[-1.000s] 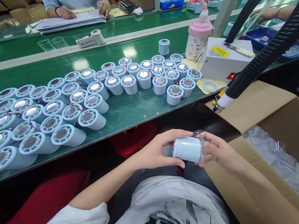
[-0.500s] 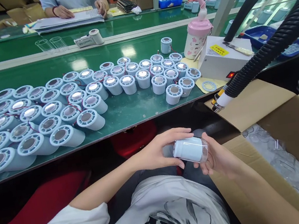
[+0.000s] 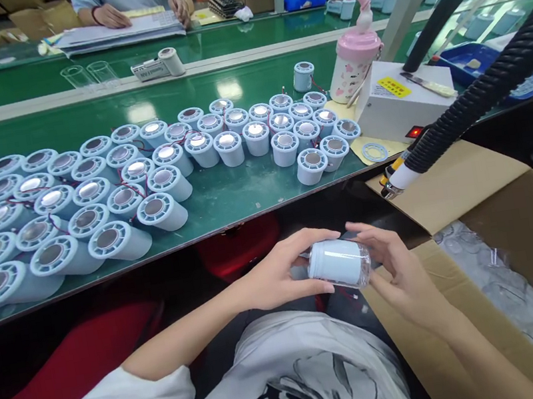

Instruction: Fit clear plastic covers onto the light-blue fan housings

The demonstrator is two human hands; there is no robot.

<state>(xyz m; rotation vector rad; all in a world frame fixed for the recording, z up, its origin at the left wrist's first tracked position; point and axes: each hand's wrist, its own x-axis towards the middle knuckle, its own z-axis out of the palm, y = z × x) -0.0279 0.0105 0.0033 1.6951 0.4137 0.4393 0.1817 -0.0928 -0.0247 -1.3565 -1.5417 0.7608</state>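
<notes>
A light blue cylindrical motor housing [image 3: 338, 261] sits inside a clear plastic cup [image 3: 365, 266], tilted over my lap. My left hand [image 3: 285, 271] is closed around its left end, thumb below and fingers above. At the clear right end, my right hand [image 3: 399, 273] has its fingers spread and loosely curved; its thumb is close to the cup, and contact is hard to make out. Thin wires with a small connector [image 3: 355, 297] show just under the cup. On the green bench [image 3: 226, 199] ahead stand many similar blue housings [image 3: 162, 210] with red and dark wires.
An open cardboard box [image 3: 520, 240] of clear plastic cups [image 3: 504, 296] is at my right. A black corrugated hose [image 3: 482, 91] hangs above it near a white box device [image 3: 397, 101]. A pink-lidded bottle [image 3: 353, 61] stands behind. Two people work across the bench.
My right hand has loosened from the clear end, its fingers lifting and spreading. My left hand still holds the housing, nearly in place. The wires beneath have come into view.
</notes>
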